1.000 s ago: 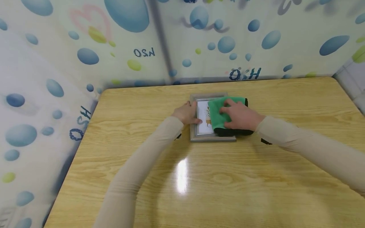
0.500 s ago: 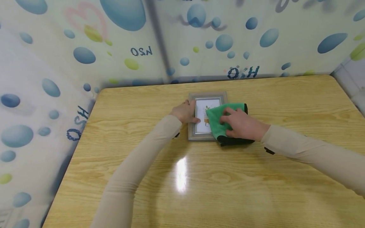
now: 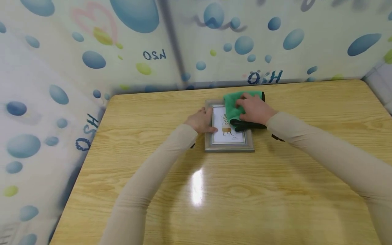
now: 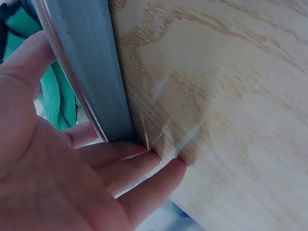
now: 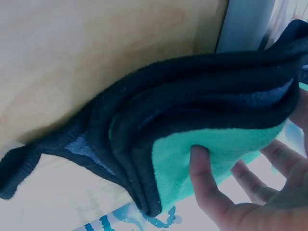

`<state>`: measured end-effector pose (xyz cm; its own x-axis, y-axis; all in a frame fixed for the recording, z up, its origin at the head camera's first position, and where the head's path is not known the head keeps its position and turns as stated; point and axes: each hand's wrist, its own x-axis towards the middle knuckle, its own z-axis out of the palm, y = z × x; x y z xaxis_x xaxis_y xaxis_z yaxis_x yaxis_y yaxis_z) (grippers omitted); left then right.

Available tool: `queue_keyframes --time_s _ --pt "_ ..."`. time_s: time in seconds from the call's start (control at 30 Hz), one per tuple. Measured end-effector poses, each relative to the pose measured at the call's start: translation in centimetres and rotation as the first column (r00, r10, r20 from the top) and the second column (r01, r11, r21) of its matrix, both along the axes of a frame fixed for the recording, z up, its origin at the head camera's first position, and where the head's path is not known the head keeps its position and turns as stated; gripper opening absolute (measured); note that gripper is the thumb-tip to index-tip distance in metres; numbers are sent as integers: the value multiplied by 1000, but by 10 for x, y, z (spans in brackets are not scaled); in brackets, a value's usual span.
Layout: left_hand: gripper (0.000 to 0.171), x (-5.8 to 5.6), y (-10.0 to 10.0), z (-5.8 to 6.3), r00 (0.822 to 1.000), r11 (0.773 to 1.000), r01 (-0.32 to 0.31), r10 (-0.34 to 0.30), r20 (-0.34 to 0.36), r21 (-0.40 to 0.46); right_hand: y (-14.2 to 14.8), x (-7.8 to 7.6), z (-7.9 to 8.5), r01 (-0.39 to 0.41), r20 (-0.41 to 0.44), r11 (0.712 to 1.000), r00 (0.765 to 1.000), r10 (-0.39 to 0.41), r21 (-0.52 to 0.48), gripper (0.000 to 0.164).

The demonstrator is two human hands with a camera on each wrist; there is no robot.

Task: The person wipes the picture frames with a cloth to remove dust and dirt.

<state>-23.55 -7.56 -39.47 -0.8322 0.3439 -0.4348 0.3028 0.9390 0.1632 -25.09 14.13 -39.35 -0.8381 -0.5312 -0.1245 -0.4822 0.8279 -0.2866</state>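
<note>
A silver-grey picture frame (image 3: 229,149) lies flat on the table, with a plant-in-pot print (image 3: 227,130) inside it. My left hand (image 3: 199,121) rests at its left border, thumb and index finger over the edge. In the left wrist view the other fingers (image 4: 154,185) stretch straight down beside the frame to the wood. My right hand (image 3: 255,108) grips a folded green cloth (image 3: 231,102) with black edging, thumb and bent fingertips pressing into it. The cloth covers the frame's upper right corner and overhangs its far edge. Its black folded hem (image 5: 202,72) faces the right wrist camera.
The light wood-grain table (image 3: 239,197) has a far edge just beyond the cloth. A wall covering (image 3: 183,34) with blue bubble prints stands behind and to the left. Bright light reflects off the tabletop in front of the frame.
My right hand slid the cloth toward me, then back away to the frame's upper right, uncovering the lower right of the print. My left hand stayed on the frame's left side.
</note>
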Motion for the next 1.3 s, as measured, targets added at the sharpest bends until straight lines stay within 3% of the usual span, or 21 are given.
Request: queue_keyframes --time_s 0.13,0.27,0.63,0.87,1.0,1.2,1.3 --pt "82 1 3 0 1000 1000 -11 11 1 -10 2 -7 0 -1 13 1000 1000 1 -3 34" --pt "81 1 5 2 999 999 -31 31 -8 -14 4 -4 2 -24 3 1000 1000 24 -15 32" --pt "77 2 4 5 999 999 -45 44 -27 -28 7 42 12 -181 2 983 983 181 22 26" --pt "77 2 2 4 999 999 -44 44 -25 -22 11 63 13 -211 19 977 977 212 -35 25" --pt "78 2 1 2 998 999 -49 48 -28 -20 14 68 10 -189 15 978 981 191 -88 25" --pt "80 2 2 1 998 998 -56 55 -24 -23 15 68 9 -31 13 995 999 32 -95 42" --pt "81 2 3 0 999 999 -51 50 -21 -17 13 63 8 8 -6 998 1000 -9 -63 46"
